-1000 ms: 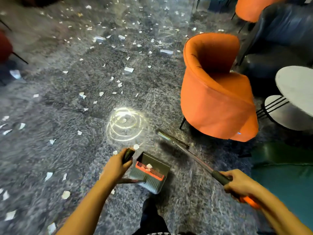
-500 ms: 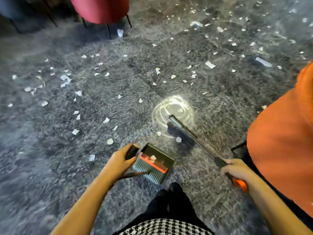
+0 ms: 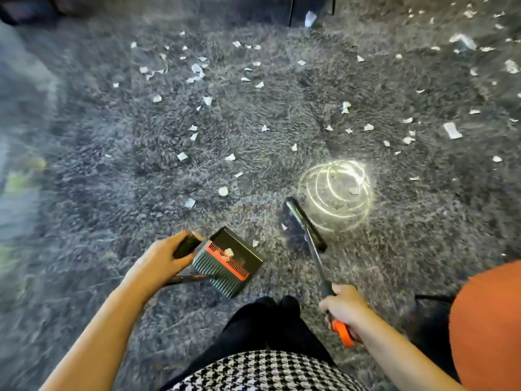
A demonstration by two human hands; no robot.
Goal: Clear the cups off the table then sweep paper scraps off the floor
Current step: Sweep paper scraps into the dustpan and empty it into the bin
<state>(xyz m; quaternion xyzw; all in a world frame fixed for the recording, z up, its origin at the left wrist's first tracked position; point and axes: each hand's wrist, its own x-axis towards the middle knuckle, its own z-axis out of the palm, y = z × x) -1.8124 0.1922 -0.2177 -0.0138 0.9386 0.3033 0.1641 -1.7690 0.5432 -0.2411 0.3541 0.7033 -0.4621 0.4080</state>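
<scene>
My left hand (image 3: 163, 256) grips the black handle of a dark dustpan (image 3: 229, 261) with an orange comb strip; one paper scrap lies inside it. My right hand (image 3: 342, 306) grips the broom (image 3: 306, 230) by its grey and orange handle, the dark broom head resting on the floor just right of the dustpan. White paper scraps (image 3: 222, 191) are scattered over the grey speckled floor ahead, several close to the pan and many more farther off to the left and right.
An orange chair (image 3: 487, 328) stands close at my lower right. Dark chair legs (image 3: 291, 7) show at the top edge. A bright ring of reflected light (image 3: 335, 193) lies on the floor beside the broom head. My dark trousers (image 3: 267, 320) are at the bottom middle.
The view has swung left, so the orange chair slid to the right edge. The broom head moved closer to the dustpan. Both hands keep their grips.
</scene>
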